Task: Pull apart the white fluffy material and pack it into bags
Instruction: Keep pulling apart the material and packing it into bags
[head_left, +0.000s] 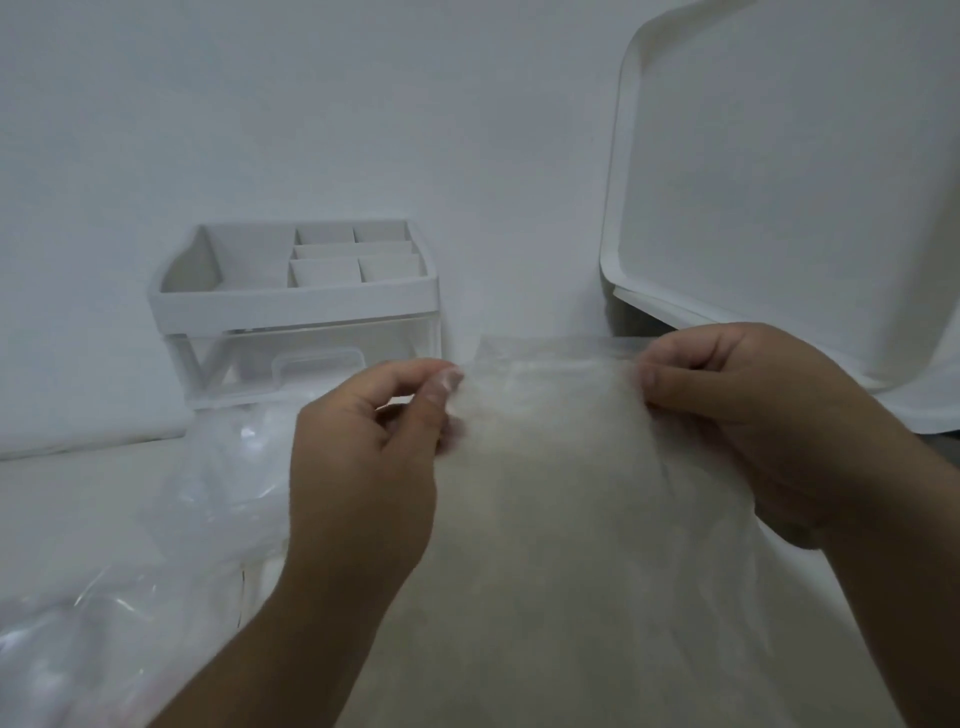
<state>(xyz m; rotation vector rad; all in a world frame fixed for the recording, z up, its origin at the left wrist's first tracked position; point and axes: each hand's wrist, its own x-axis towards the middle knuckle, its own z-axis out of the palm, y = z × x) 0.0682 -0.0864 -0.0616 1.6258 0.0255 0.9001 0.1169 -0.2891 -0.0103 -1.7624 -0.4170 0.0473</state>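
At my far left a heap of loose clear plastic (171, 519) lies crumpled on the table (62, 493), with a white organiser (293, 306) standing behind it against the wall. Next comes the left hand (363, 467), fingers curled, thumb and forefinger pinching the upper left edge of a clear bag (550, 358) held up between both hands. The white fluffy material (550, 493) looks to be inside it, filling it from just under the mouth downward. The right hand (753, 415) pinches the opposite upper edge the same way, just in front of a white tray (779, 182) leaning on the wall. My worry is the mouth: fibres sit close to the top strip, so they may catch in the closure and stop a clean seal. A slipped pinch on that slick film could also drop the bag.
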